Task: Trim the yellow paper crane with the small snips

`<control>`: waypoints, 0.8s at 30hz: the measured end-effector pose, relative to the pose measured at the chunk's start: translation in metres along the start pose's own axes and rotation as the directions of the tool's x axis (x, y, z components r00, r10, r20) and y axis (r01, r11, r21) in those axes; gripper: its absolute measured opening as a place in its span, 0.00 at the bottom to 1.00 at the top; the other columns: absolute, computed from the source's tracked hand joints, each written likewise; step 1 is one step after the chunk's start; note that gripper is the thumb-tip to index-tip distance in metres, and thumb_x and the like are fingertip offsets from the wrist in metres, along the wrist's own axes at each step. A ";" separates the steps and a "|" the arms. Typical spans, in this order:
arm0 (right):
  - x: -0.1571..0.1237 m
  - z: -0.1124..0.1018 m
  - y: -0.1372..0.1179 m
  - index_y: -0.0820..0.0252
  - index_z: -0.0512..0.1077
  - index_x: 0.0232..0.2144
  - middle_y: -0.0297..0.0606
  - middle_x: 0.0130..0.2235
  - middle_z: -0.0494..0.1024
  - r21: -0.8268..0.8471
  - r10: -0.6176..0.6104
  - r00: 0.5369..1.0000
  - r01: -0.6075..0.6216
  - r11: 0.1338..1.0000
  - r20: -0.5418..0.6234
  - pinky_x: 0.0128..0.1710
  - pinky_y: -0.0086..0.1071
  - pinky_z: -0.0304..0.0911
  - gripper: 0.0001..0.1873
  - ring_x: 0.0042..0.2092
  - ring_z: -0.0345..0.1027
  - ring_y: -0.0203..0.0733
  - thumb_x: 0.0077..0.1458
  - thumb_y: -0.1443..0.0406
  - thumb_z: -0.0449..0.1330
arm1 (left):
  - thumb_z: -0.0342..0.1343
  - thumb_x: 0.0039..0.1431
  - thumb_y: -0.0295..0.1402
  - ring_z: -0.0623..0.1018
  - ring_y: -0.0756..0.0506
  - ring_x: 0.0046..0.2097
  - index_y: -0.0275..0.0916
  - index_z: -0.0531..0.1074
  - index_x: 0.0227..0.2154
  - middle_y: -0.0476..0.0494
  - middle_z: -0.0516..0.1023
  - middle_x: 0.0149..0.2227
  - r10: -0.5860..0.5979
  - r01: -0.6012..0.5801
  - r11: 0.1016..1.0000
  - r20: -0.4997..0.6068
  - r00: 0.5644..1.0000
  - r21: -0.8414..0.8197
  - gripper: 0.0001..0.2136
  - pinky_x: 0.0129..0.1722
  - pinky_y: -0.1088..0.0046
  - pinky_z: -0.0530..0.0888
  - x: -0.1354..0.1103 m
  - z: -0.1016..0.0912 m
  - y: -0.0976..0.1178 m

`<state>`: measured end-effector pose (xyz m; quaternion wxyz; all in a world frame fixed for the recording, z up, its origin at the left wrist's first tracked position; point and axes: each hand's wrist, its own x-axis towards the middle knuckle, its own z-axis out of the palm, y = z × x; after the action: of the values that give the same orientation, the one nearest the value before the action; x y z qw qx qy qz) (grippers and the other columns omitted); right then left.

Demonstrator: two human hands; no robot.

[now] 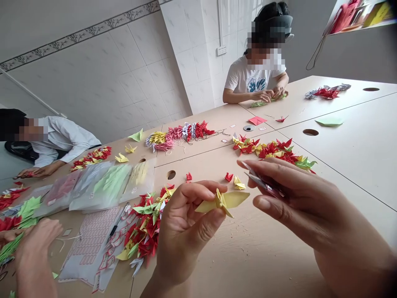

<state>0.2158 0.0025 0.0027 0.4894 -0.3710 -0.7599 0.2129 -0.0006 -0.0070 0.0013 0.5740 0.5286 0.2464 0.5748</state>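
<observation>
My left hand [189, 223] pinches a yellow paper crane [231, 200] between thumb and forefinger, its wings spread sideways. Just right of the crane, my right hand [297, 203] is closed around a small shiny tool [263, 182] with two narrow metal tips, like thread snips; most of it is hidden in the palm. The tips are apart from the crane. Behind my hands on the table lie a small red crane [228, 177] and a pale yellow crane [238, 183]. A heap of red, yellow and green cranes [144, 231] lies left of my left hand.
Plastic bags of folded paper [111, 182] and a label sheet [96, 231] with a pen [119, 219] lie leftward. Crane strings [276, 151] stretch behind my right hand. A co-worker's arm [39, 256] reaches in at lower left; two other people sit across the table [204, 161].
</observation>
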 end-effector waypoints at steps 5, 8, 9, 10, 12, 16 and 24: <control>-0.003 -0.007 -0.008 0.35 0.65 0.67 0.37 0.39 0.79 -0.037 -0.076 0.997 0.075 0.996 -0.020 0.30 0.30 0.70 0.29 0.35 0.74 0.41 0.68 0.64 0.60 | 0.65 0.64 0.26 0.83 0.53 0.42 0.49 0.80 0.42 0.50 0.82 0.46 0.013 -0.013 1.000 -0.028 1.000 0.018 0.09 0.40 0.84 0.80 -0.001 -0.003 0.001; -0.007 -0.009 -0.011 0.34 0.68 0.64 0.37 0.37 0.77 0.005 -0.073 0.997 0.073 0.997 -0.040 0.29 0.31 0.70 0.25 0.34 0.73 0.41 0.69 0.63 0.59 | 0.65 0.64 0.27 0.83 0.54 0.38 0.49 0.81 0.41 0.51 0.81 0.45 0.009 -0.009 1.000 -0.024 1.000 -0.001 0.09 0.39 0.83 0.81 0.000 -0.003 0.002; -0.008 -0.009 -0.011 0.33 0.68 0.63 0.37 0.37 0.77 0.024 -0.057 0.997 0.058 0.998 -0.047 0.28 0.30 0.70 0.24 0.34 0.73 0.41 0.69 0.62 0.59 | 0.65 0.64 0.27 0.83 0.53 0.37 0.50 0.81 0.41 0.51 0.80 0.45 0.004 -0.004 1.000 -0.021 1.000 -0.007 0.09 0.39 0.82 0.82 0.000 -0.002 0.002; -0.010 -0.008 -0.011 0.33 0.69 0.63 0.36 0.37 0.76 0.044 -0.044 0.998 0.046 0.998 -0.055 0.28 0.30 0.70 0.23 0.34 0.73 0.40 0.69 0.61 0.60 | 0.65 0.63 0.27 0.83 0.53 0.37 0.50 0.81 0.41 0.51 0.80 0.45 0.007 -0.007 1.000 -0.020 1.000 -0.007 0.09 0.39 0.81 0.82 0.000 -0.001 0.002; -0.012 -0.006 -0.009 0.31 0.68 0.62 0.34 0.36 0.76 0.072 -0.032 0.998 0.036 0.997 -0.049 0.27 0.28 0.70 0.24 0.33 0.73 0.39 0.68 0.60 0.62 | 0.65 0.63 0.27 0.83 0.53 0.38 0.50 0.81 0.41 0.51 0.80 0.45 0.023 -0.022 1.000 -0.028 0.999 0.015 0.09 0.40 0.81 0.82 0.000 0.000 0.002; -0.011 0.000 -0.007 0.30 0.68 0.63 0.30 0.35 0.79 -0.006 -0.055 0.998 0.055 0.998 -0.018 0.24 0.26 0.69 0.27 0.31 0.73 0.37 0.66 0.63 0.64 | 0.66 0.62 0.27 0.81 0.50 0.47 0.51 0.81 0.42 0.50 0.81 0.46 0.061 -0.057 0.995 -0.044 0.997 0.079 0.10 0.41 0.82 0.80 -0.002 0.000 0.002; -0.010 0.004 -0.011 0.40 0.72 0.57 0.31 0.38 0.83 -0.184 -0.057 0.998 0.050 0.982 -0.034 0.34 0.33 0.73 0.16 0.33 0.76 0.39 0.69 0.61 0.60 | 0.66 0.62 0.26 0.81 0.47 0.51 0.51 0.82 0.43 0.47 0.80 0.47 0.071 -0.064 0.989 -0.050 0.996 0.131 0.11 0.43 0.79 0.82 -0.002 0.000 0.004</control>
<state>0.2103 -0.0127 0.0025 0.4735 -0.3979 -0.7763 0.1215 -0.0028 -0.0093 0.0037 0.5117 0.5569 0.2808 0.5909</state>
